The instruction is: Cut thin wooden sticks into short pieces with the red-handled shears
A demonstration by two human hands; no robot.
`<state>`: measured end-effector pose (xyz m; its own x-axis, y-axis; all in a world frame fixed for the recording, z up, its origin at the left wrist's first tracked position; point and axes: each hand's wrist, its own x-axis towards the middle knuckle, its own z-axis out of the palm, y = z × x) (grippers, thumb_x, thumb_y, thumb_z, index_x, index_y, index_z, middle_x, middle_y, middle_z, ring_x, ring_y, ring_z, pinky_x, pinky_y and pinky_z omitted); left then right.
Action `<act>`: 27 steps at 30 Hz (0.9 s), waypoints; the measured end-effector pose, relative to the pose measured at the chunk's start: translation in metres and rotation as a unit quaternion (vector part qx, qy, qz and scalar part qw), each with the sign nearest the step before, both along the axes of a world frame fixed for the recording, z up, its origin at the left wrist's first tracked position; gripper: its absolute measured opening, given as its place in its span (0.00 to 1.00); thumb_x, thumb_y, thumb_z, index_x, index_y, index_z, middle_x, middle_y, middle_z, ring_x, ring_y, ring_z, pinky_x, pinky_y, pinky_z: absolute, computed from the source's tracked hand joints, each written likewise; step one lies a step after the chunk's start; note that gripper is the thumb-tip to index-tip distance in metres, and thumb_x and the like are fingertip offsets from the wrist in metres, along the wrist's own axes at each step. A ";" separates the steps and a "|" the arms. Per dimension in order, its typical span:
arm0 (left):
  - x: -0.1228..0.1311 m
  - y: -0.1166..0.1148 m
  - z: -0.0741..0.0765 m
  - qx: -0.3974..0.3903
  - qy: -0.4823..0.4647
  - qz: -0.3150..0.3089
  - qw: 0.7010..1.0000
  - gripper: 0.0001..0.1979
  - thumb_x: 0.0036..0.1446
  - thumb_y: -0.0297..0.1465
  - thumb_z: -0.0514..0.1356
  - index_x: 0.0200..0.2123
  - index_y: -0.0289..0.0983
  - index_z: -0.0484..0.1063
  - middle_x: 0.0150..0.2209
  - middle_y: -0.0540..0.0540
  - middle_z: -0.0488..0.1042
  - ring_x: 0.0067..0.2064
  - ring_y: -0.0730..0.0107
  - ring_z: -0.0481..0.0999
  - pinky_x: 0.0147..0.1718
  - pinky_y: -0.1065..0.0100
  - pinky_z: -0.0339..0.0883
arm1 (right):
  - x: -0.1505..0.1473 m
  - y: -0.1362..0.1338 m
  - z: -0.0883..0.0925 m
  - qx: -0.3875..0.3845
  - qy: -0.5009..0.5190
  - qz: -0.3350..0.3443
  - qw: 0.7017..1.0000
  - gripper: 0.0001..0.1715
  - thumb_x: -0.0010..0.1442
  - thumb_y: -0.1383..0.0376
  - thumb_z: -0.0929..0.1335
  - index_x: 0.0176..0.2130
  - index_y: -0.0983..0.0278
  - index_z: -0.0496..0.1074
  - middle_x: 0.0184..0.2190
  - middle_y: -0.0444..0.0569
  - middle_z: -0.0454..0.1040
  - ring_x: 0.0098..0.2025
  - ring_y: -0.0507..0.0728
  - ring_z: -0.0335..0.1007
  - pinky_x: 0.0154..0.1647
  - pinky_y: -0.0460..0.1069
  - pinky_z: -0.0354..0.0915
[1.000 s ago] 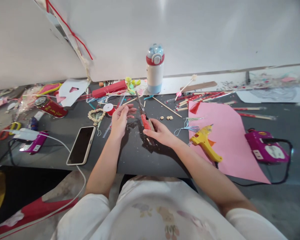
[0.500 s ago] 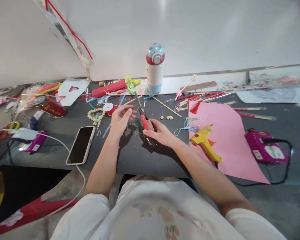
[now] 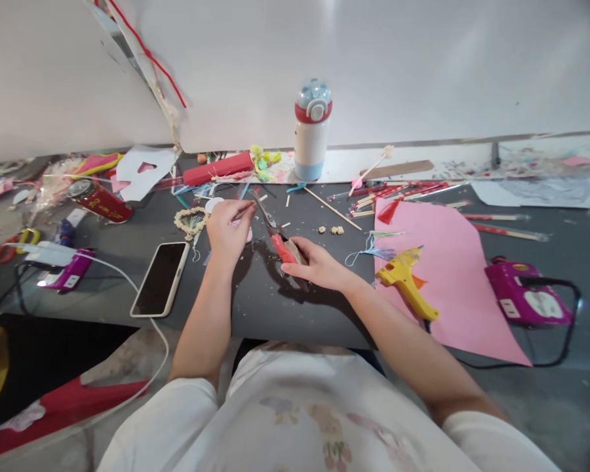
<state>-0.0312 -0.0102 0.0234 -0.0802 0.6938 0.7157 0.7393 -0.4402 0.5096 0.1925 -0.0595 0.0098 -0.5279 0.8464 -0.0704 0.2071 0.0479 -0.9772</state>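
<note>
My right hand (image 3: 318,263) is closed round the red-handled pliers (image 3: 280,244), whose metal jaws point up and to the left, toward my left fingertips. My left hand (image 3: 227,231) is closed in a pinch just left of the jaws; whatever is between thumb and finger is too small to make out. A bit of pink shows beneath those fingers, its kind unclear. Behind the left hand, the white top of a thread spool (image 3: 213,204) peeks out, mostly covered. Left of it lies a beaded loop (image 3: 189,225) with a tassel. Small beige pieces (image 3: 337,230) rest right of the pliers.
A phone (image 3: 160,280) and a red can (image 3: 99,200) lie to the left. A bottle (image 3: 313,134) stands at the back. On the right, a yellow glue gun (image 3: 407,278) rests on pink paper (image 3: 452,262), beside a purple power strip (image 3: 526,293). Thin sticks (image 3: 398,196) lie behind.
The left hand has gone from loosely spread fingers to a pinch, moving slightly left and over the spool. The pliers have shifted a little left, staying in the right hand.
</note>
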 end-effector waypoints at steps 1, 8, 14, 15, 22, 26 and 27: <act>-0.001 0.000 -0.001 -0.003 -0.019 -0.004 1.000 0.08 0.59 0.37 0.63 0.35 0.41 0.80 0.33 0.48 0.80 0.37 0.67 0.77 0.42 0.64 0.70 | 0.001 0.000 -0.001 0.002 0.001 0.003 1.000 0.32 0.54 0.49 0.72 0.51 0.65 0.68 0.39 0.48 0.73 0.38 0.55 0.66 0.41 0.51 0.63; -0.001 -0.005 0.008 -0.036 -0.096 -0.029 0.994 0.07 0.56 0.37 0.65 0.31 0.42 0.82 0.28 0.50 0.79 0.32 0.69 0.77 0.37 0.68 0.70 | 0.001 -0.001 -0.003 0.037 -0.003 0.005 0.999 0.32 0.52 0.49 0.73 0.50 0.64 0.68 0.40 0.48 0.73 0.39 0.57 0.68 0.43 0.53 0.64; -0.001 -0.007 0.011 -0.052 -0.102 -0.049 0.992 0.08 0.57 0.37 0.65 0.32 0.42 0.82 0.26 0.50 0.78 0.29 0.70 0.76 0.36 0.68 0.69 | -0.002 -0.002 0.001 0.050 -0.003 -0.006 0.999 0.31 0.51 0.51 0.74 0.48 0.65 0.69 0.40 0.49 0.74 0.38 0.56 0.68 0.41 0.52 0.64; -0.001 -0.007 0.012 -0.048 -0.097 -0.053 0.993 0.08 0.58 0.37 0.64 0.32 0.42 0.82 0.26 0.50 0.78 0.29 0.70 0.76 0.35 0.68 0.69 | -0.002 -0.002 0.001 0.051 -0.002 -0.005 0.999 0.31 0.51 0.51 0.74 0.48 0.65 0.69 0.39 0.49 0.74 0.38 0.56 0.68 0.41 0.52 0.64; -0.001 -0.007 0.011 -0.052 -0.095 -0.045 0.993 0.09 0.58 0.38 0.63 0.32 0.42 0.82 0.25 0.50 0.77 0.29 0.70 0.75 0.35 0.68 0.68 | -0.001 -0.002 0.000 0.069 -0.012 -0.006 0.998 0.29 0.54 0.50 0.72 0.47 0.64 0.69 0.36 0.46 0.72 0.34 0.54 0.64 0.37 0.49 0.61; 0.000 -0.006 0.007 -0.059 -0.112 -0.039 0.991 0.12 0.58 0.43 0.63 0.35 0.42 0.81 0.30 0.49 0.78 0.33 0.69 0.77 0.39 0.67 0.70 | -0.003 -0.002 -0.001 0.063 -0.006 -0.014 0.998 0.29 0.53 0.49 0.72 0.48 0.64 0.69 0.35 0.46 0.71 0.33 0.54 0.64 0.36 0.49 0.61; 0.002 -0.006 0.006 -0.060 -0.120 -0.037 0.990 0.13 0.58 0.44 0.63 0.37 0.42 0.81 0.33 0.48 0.79 0.36 0.68 0.77 0.41 0.66 0.71 | -0.003 -0.002 -0.002 0.061 -0.005 -0.018 0.998 0.30 0.53 0.49 0.72 0.48 0.64 0.68 0.34 0.46 0.71 0.33 0.54 0.63 0.36 0.49 0.61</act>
